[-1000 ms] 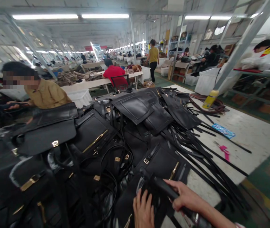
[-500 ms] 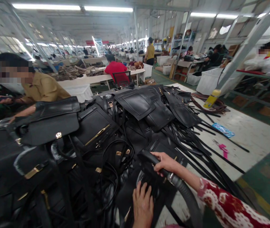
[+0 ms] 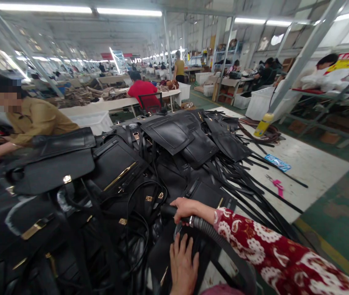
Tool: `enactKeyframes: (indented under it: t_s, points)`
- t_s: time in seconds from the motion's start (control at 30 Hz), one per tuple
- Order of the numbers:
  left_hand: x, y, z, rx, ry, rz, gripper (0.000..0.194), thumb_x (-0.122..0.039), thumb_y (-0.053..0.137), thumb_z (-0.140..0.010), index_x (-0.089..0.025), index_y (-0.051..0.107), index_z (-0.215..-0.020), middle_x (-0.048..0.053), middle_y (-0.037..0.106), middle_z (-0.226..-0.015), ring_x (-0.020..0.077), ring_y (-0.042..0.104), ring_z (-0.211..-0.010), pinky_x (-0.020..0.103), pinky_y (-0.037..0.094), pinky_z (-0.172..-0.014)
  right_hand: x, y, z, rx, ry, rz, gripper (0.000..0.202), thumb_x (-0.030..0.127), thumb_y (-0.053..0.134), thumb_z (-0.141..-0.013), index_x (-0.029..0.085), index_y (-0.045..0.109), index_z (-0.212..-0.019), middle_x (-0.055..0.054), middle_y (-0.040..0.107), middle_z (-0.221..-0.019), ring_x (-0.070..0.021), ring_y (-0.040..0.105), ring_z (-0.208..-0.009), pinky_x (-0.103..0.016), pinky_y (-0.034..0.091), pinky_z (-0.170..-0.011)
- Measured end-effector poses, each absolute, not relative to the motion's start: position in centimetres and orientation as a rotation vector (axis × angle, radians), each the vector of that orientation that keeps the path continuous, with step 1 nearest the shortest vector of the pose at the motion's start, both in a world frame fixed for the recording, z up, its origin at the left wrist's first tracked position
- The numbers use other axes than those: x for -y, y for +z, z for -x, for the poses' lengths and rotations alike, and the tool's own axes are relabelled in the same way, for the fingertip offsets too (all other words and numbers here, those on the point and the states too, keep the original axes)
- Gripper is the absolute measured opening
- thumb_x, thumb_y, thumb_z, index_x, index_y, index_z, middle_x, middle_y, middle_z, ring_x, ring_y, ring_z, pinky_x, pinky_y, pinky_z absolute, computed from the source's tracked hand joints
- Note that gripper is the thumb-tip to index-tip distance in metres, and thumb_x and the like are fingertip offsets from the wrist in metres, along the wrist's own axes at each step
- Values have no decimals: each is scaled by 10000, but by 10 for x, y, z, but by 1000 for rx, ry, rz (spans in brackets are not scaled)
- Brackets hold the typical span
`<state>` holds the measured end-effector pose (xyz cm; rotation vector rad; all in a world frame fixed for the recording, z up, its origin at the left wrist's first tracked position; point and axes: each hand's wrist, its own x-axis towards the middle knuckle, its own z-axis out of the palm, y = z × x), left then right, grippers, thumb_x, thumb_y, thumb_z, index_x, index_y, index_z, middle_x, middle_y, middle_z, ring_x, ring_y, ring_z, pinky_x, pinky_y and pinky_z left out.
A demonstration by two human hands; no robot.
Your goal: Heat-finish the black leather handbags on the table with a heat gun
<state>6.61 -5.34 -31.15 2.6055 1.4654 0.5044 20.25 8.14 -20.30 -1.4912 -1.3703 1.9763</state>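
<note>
My left hand (image 3: pixel 183 262) lies flat with fingers spread on a black leather bag (image 3: pixel 159 250) at the near edge of the table. Just beyond it, my right hand (image 3: pixel 184 209) wraps round the black handle of a ribbed vacuum hose (image 3: pixel 213 233). The hose runs back toward me under my patterned red sleeve. Its front end points left over the bag, and the nozzle opening is hidden. A gold zipper (image 3: pixel 164 275) shows on the bag beside my left hand.
Black bags (image 3: pixel 168 133) with gold fittings and long straps pile across the table (image 3: pixel 318 157). To the right lie pink-handled snippers (image 3: pixel 277 186), a blue packet (image 3: pixel 277 162), a yellow bottle (image 3: pixel 263 125) and brown straps. A co-worker (image 3: pixel 39 114) sits at the left.
My right hand has moved left with the vacuum hose, bringing the sleeve further across the bag. My left hand stays flat on it. The whole view has shifted slightly.
</note>
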Motion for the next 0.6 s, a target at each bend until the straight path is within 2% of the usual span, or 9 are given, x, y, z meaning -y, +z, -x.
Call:
enactKeyframes:
  t_s: [0.13, 0.23, 0.43, 0.6]
  points:
    - [35, -297, -63, -1519, 425, -2599, 390, -307, 500, -728, -274, 520, -1115, 45, 482, -1234, 301, 272, -1215, 556, 211, -947, -52, -197, -249, 1353, 1867, 1435, 745, 93, 608, -535, 236, 388, -1232, 66, 567, -570, -105, 516, -415, -173, 415, -381]
    - [18, -294, -61, -1534, 382, -2640, 391, -278, 492, -739, -271, 508, -1129, 55, 468, -1246, 300, 252, -1226, 564, 187, -951, -3, -205, -293, 1297, 1760, 1454, 793, 47, 534, -526, 269, 332, -1261, 86, 542, -624, -54, 456, -386, -138, 396, -376]
    - [7, -307, -66, -1414, 318, -2802, 397, -227, 454, -773, -240, 475, -1169, 72, 423, -1282, 286, 204, -1251, 502, 231, -968, 92, -243, -327, 1137, 1751, 1479, 839, -1, 504, -456, 227, 365, -1251, 57, 556, -723, -33, 387, -377, -114, 327, -311]
    - [8, -312, -74, -1418, 325, -2808, 392, -233, 456, -775, -228, 480, -1166, 79, 418, -1285, 295, 173, -1260, 497, 239, -971, 93, -262, -316, 1074, 1706, 1451, 811, 0, 540, -438, 212, 425, -1212, 33, 564, -813, -41, 422, -430, -110, 316, -336]
